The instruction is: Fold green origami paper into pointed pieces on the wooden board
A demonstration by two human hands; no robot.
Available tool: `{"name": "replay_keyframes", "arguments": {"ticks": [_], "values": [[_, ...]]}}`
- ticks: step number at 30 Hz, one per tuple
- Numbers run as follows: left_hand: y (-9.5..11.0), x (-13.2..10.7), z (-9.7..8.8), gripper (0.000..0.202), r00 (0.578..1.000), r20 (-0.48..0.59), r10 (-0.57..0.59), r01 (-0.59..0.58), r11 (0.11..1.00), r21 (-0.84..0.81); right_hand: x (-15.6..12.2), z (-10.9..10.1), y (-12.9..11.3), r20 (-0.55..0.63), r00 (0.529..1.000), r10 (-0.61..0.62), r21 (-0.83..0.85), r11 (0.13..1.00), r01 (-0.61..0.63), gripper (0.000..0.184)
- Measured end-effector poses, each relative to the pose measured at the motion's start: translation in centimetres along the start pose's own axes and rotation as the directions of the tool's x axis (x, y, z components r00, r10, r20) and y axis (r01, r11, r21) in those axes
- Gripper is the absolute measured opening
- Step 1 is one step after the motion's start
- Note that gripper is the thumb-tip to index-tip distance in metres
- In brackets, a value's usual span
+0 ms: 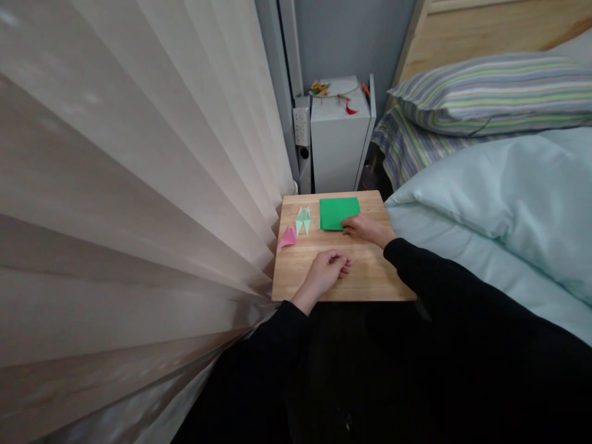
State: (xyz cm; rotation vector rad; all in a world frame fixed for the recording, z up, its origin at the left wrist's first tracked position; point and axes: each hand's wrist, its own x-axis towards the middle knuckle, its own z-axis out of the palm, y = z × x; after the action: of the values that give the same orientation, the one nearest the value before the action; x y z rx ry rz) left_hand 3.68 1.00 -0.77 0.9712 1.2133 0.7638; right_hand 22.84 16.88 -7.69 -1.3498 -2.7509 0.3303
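Note:
A green square sheet of paper (pixel 337 211) lies flat at the far side of a small wooden table (pixel 365 280). My right hand (pixel 366 227) rests on the table with its fingertips pinching the near right corner of the green sheet. Closer to me, my left hand (pixel 327 270) lies on the bare wood with its fingers curled loosely and nothing visible in them. A folded pale green paper shape (pixel 303 219) and a folded pink paper shape (pixel 288 237) lie at the table's left side, apart from both hands.
A pleated beige curtain (pixel 139 203) hangs close along the left. Behind the table stands a white cabinet (pixel 339 139) with small colourful bits on top. A bed with a light blue duvet (pixel 509 197) and striped pillow (pixel 494 92) fills the right.

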Motion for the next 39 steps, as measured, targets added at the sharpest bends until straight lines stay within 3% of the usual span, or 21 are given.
{"name": "replay_keyframes", "arguments": {"ticks": [6, 10, 13, 16, 20, 22, 24, 26, 27, 29, 31, 34, 36, 39], "values": [[0.0, 0.0, 0.0, 0.022, 1.000, 0.005, -0.023, 0.023, 1.000, 0.002, 0.8, -0.5, 0.9, -0.001, 0.996, 0.090, 0.150, 0.985, -0.089, 0.004], [-0.1, 0.0, -0.1, 0.019, 1.000, 0.009, -0.001, 0.001, 1.000, -0.002, 0.6, -0.8, 0.2, -0.097, 0.972, 0.215, 0.263, 0.947, -0.183, 0.013], [-0.1, -0.2, -0.5, 0.016, 0.999, -0.011, 0.045, -0.045, 0.998, 0.043, 0.0, -1.7, -1.0, -0.237, 0.910, 0.340, 0.363, 0.900, -0.242, 0.016], [0.1, -0.3, -1.1, 0.010, 0.988, -0.106, 0.115, -0.106, 0.991, 0.086, -1.2, -3.0, -2.5, -0.370, 0.801, 0.470, 0.482, 0.834, -0.267, 0.024], [0.5, -0.2, -1.9, 0.014, 0.912, -0.326, 0.247, -0.224, 0.969, 0.109, -4.4, -2.7, -4.7, -0.377, 0.693, 0.615, 0.643, 0.712, -0.282, 0.042], [0.6, -0.1, -2.2, 0.017, 0.852, -0.414, 0.321, -0.288, 0.947, 0.143, -6.5, -1.2, -5.8, -0.332, 0.680, 0.654, 0.704, 0.651, -0.283, 0.043], [0.5, -0.3, -2.5, 0.018, 0.758, -0.455, 0.467, -0.358, 0.881, 0.309, -8.1, 0.8, -6.7, -0.278, 0.683, 0.676, 0.749, 0.598, -0.287, 0.042], [0.1, -0.4, -2.5, 0.022, 0.695, -0.368, 0.618, -0.382, 0.750, 0.540, -9.0, 2.9, -7.7, -0.224, 0.695, 0.684, 0.770, 0.561, -0.304, 0.038], [-0.3, -0.4, -2.5, 0.025, 0.694, -0.278, 0.664, -0.381, 0.667, 0.640, -9.2, 3.9, -8.2, -0.200, 0.700, 0.685, 0.770, 0.552, -0.319, 0.035], [-1.6, -0.3, -2.0, 0.031, 0.741, -0.074, 0.668, -0.380, 0.507, 0.774, -9.3, 5.5, -9.2, -0.159, 0.711, 0.685, 0.756, 0.548, -0.358, 0.026], [-3.4, 0.1, -1.5, 0.034, 0.795, 0.075, 0.602, -0.372, 0.385, 0.845, -9.5, 6.5, -10.0, -0.131, 0.716, 0.686, 0.724, 0.559, -0.404, 0.018], [-6.4, 0.7, -0.9, 0.047, 0.857, 0.155, 0.492, -0.314, 0.258, 0.914, -10.2, 6.6, -10.6, -0.134, 0.716, 0.686, 0.633, 0.615, -0.470, 0.016], [-8.0, 0.9, -1.0, 0.057, 0.872, 0.200, 0.447, -0.313, 0.196, 0.929, -10.8, 6.0, -10.8, -0.180, 0.727, 0.662, 0.546, 0.682, -0.486, 0.022], [-9.3, 1.0, -1.4, 0.059, 0.873, 0.227, 0.432, -0.289, 0.080, 0.954, -10.8, 4.9, -11.4, -0.282, 0.806, 0.520, 0.399, 0.828, -0.394, 0.038]]}}
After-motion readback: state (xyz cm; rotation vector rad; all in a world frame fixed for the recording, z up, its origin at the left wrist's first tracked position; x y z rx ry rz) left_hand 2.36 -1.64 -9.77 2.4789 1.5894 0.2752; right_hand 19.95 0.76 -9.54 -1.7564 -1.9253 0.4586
